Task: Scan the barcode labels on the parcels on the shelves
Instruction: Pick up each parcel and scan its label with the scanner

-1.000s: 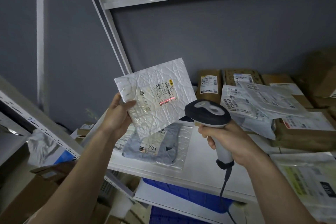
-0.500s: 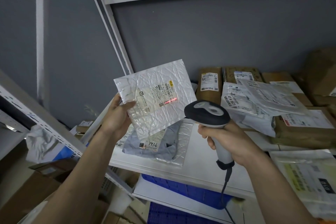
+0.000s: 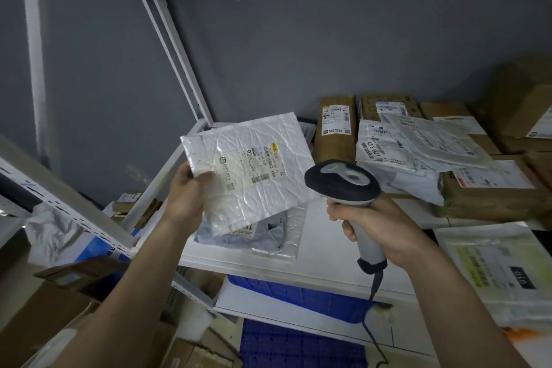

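Scanning step in hand: left hand (image 3: 186, 199) pinches the white mailer (image 3: 263, 170) above the shelf (image 3: 322, 260), right-hand fingers (image 3: 349, 228) wrap the scanner (image 3: 343, 182) at its four o'clock; next, probably aim at the label (image 3: 260, 163).

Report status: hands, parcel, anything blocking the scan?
Left hand holds white parcel, label facing scanner. Right hand grips scanner. No red line on label. Nothing between.

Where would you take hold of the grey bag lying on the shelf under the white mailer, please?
Probably its near right corner: the grey bag lies flat, its far left end covered by the white mailer, so pinch that exposed edge from the front.
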